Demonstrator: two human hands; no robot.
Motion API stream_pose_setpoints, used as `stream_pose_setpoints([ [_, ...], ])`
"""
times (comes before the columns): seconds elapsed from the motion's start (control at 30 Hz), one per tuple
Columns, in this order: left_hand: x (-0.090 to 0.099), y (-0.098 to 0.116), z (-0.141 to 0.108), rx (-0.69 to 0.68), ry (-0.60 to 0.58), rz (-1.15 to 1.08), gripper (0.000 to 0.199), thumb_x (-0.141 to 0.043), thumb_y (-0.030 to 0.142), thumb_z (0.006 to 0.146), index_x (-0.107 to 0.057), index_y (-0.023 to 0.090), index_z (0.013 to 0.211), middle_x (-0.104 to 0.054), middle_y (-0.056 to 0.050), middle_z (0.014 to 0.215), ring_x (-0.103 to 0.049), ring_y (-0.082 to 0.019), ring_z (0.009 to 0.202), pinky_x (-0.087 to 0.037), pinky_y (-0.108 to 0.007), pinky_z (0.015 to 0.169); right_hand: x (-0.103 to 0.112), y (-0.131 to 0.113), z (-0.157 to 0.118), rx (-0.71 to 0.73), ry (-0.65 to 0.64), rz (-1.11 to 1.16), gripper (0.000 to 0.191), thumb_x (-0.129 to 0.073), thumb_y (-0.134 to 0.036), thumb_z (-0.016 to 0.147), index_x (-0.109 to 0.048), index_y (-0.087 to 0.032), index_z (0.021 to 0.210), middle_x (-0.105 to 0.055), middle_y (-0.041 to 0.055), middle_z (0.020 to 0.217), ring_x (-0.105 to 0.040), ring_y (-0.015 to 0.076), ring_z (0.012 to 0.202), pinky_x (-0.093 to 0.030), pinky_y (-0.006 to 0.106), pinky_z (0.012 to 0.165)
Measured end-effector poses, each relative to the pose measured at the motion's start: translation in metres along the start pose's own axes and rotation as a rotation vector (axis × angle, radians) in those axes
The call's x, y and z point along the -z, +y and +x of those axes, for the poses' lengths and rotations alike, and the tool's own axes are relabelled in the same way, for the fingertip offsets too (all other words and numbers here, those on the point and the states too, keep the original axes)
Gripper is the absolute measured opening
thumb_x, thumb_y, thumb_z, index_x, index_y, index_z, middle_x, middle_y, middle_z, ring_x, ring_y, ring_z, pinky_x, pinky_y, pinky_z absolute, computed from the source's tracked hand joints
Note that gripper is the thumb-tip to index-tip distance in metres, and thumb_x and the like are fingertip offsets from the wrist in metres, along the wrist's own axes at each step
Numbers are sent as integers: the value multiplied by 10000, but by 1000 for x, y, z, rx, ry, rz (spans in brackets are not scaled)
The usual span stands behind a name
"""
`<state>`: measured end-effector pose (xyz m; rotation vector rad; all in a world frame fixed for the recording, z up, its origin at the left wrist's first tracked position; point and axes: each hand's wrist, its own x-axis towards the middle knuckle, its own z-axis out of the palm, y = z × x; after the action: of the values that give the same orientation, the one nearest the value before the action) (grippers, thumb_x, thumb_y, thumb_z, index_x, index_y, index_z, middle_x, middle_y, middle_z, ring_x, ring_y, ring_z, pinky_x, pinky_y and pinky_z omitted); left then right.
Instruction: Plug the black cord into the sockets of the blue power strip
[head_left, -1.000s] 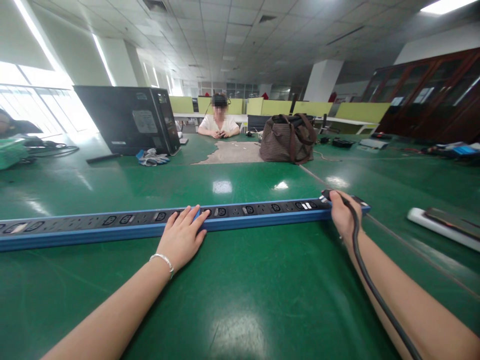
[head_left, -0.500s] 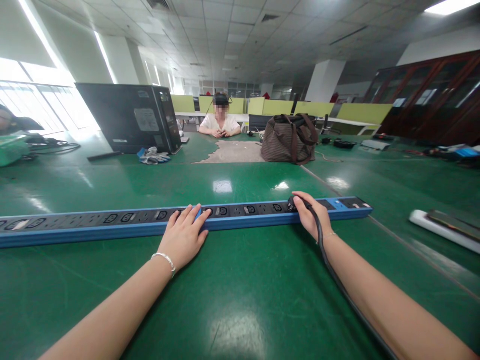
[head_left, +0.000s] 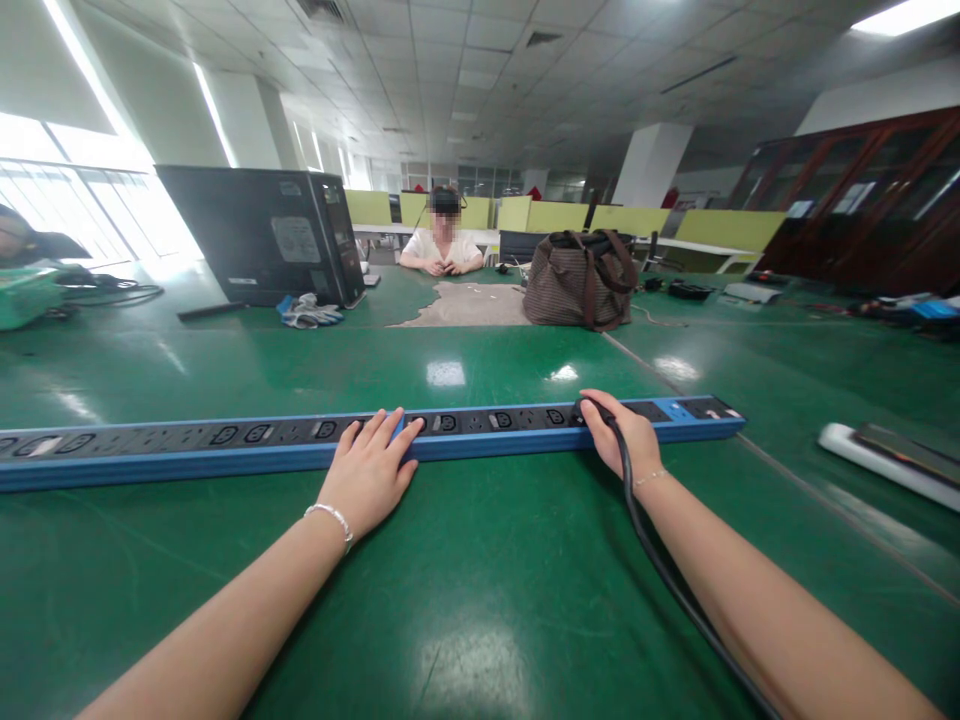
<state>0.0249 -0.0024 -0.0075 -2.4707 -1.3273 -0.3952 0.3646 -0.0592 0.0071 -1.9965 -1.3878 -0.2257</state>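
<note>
A long blue power strip [head_left: 495, 443] with a black face and several sockets lies across the green table. My left hand [head_left: 369, 468] rests on its middle with the fingers spread, holding nothing. Near the strip's right part, my right hand [head_left: 621, 436] is closed round a black plug [head_left: 587, 406] at the socket face. How deep the plug sits is hidden by my fingers. From it a thick black cable [head_left: 660, 560] runs down along my right forearm to the bottom edge.
Behind the strip stand a black computer case [head_left: 262, 240], gloves [head_left: 309, 312] and a brown bag [head_left: 577, 280]. A person [head_left: 442, 245] sits across the green table [head_left: 480, 530]. A white bar-shaped object [head_left: 885, 470] lies at the right.
My right hand has lowered slightly and shifted a little left with the plug, and the cable has shifted left. My left hand has stayed on the strip.
</note>
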Motion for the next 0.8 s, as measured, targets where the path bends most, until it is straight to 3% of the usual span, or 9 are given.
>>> stream_pose_setpoints([
  [0.33,2,1,1,4,-12,9,478,-447,331,864,-425,274,1338,-426,-69,1416,-375,-265,1302,-289,-472,1053,3,-6,-9,100,-21,-202,378,-395,-434,875,-619,-277,1136,-702,55,932,-634,230,862,-477,323,726],
  [0.63,1,0,0,-4,1,15,483,-435,336,867,-416,268,1345,-428,-73,1414,-380,-264,1299,-286,-474,1056,9,-12,-4,-6,-141,-280,388,-357,-479,877,-603,-333,1140,-692,49,809,-634,232,764,-447,319,655],
  [0.8,2,0,0,-9,-6,16,485,-439,338,865,-418,268,1344,-430,-77,1413,-385,-269,1295,-296,-476,1049,6,-10,-8,58,-86,-294,392,-362,-439,884,-593,-292,1164,-690,67,856,-625,225,810,-451,306,676],
])
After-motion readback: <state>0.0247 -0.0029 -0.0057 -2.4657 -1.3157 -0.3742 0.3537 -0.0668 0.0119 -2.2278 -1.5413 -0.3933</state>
